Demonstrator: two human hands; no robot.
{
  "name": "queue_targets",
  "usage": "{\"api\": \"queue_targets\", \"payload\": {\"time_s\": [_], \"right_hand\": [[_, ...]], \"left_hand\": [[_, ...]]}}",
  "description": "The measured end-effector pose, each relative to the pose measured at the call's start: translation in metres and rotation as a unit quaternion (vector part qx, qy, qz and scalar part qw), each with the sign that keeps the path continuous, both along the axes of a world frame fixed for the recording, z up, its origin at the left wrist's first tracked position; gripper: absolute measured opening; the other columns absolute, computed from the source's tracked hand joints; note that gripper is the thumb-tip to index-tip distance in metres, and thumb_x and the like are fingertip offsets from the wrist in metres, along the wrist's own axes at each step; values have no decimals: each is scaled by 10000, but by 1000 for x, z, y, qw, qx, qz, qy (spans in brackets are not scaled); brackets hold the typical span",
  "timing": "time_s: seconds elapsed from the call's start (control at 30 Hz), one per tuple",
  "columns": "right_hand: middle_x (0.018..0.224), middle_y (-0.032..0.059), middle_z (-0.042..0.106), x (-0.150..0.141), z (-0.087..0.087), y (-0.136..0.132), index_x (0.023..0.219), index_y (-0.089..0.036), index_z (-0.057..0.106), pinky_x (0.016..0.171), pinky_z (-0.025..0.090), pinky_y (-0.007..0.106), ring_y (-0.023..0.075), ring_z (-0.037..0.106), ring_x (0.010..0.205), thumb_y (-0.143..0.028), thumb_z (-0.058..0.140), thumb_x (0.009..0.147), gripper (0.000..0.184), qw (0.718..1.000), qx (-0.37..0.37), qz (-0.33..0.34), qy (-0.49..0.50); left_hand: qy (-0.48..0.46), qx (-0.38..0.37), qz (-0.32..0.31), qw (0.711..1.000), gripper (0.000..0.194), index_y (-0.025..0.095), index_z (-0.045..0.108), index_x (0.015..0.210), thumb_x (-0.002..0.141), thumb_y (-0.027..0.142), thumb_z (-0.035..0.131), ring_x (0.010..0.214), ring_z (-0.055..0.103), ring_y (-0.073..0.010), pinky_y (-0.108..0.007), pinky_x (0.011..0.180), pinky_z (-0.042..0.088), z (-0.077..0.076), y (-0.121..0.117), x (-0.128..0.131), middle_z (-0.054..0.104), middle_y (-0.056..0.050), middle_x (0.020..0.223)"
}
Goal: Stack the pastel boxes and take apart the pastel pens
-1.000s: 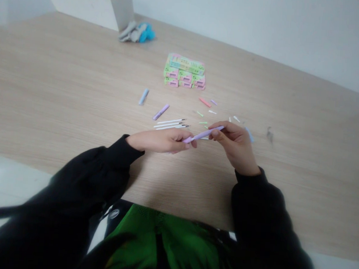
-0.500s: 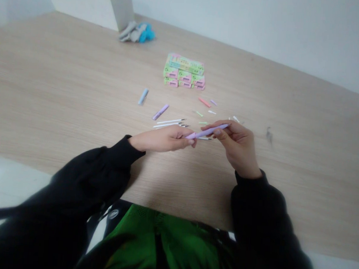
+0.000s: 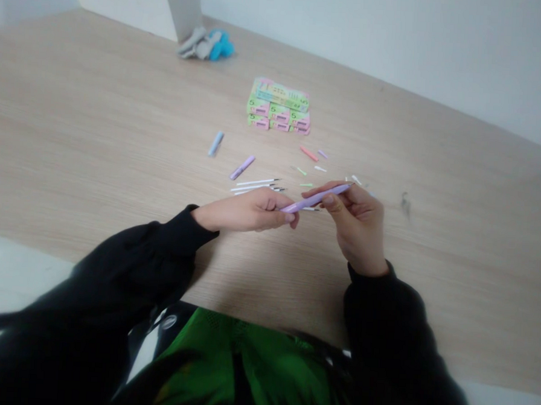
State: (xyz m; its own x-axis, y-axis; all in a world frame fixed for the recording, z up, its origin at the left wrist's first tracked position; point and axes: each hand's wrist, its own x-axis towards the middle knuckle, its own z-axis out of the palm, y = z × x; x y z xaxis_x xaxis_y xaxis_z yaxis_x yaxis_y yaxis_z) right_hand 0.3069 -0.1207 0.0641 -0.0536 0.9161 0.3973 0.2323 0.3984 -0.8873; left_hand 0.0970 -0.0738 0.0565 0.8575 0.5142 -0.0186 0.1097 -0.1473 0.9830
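A slender lilac plastic pen [image 3: 316, 199] lies slantwise above the pale wood-grain table [image 3: 276, 269], its lower end pinched between thumb and fingers of the left hand [image 3: 252, 210], its upper part likewise by the right hand [image 3: 362, 228]. Uneven pressure or a loosened fingertip could let the smooth barrel slip, and a low sweep of either hand could scatter the thin white dark-tipped rods [image 3: 256, 182] nearby. "5" is legible on the stacked green-and-pink printed boxes [image 3: 279, 113]; their smaller lettering is unreadable.
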Motion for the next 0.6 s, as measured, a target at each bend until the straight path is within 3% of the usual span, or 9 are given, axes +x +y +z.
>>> {"api": "queue_targets", "payload": {"time_s": [0.1,0.17,0.4,0.6], "right_hand": [[926,48,770,-3,0,-1,915,-232,701,774,592,341,181,709,813,-434,668,902,205,1000,-2,-15,-3],[909,46,770,-4,1,-2,909,-231,687,767,595,343,180,710,798,-442,678,893,212,1000,-5,-17,0],[833,19,754,-3,-1,-1,860,-234,664,706,594,334,172,704,746,-426,739,846,207,999,9,-35,20],[829,7,753,-2,-7,0,856,-231,680,697,571,320,159,693,738,-416,745,843,197,1000,-5,4,20]], "left_hand": [[-33,-93,-8,995,277,131,633,937,957,386,528,488,285,-74,-216,440,229,-2,-1,0,332,63,590],[-45,-115,-11,992,292,129,633,939,966,393,511,487,278,-75,-220,437,225,-2,-2,0,334,60,594],[-40,60,80,994,245,140,672,952,941,359,563,581,377,-89,-218,512,290,3,0,3,460,28,666],[-2,106,87,991,287,134,705,997,944,358,534,651,475,-109,-235,608,386,7,-3,2,589,0,752]]}}
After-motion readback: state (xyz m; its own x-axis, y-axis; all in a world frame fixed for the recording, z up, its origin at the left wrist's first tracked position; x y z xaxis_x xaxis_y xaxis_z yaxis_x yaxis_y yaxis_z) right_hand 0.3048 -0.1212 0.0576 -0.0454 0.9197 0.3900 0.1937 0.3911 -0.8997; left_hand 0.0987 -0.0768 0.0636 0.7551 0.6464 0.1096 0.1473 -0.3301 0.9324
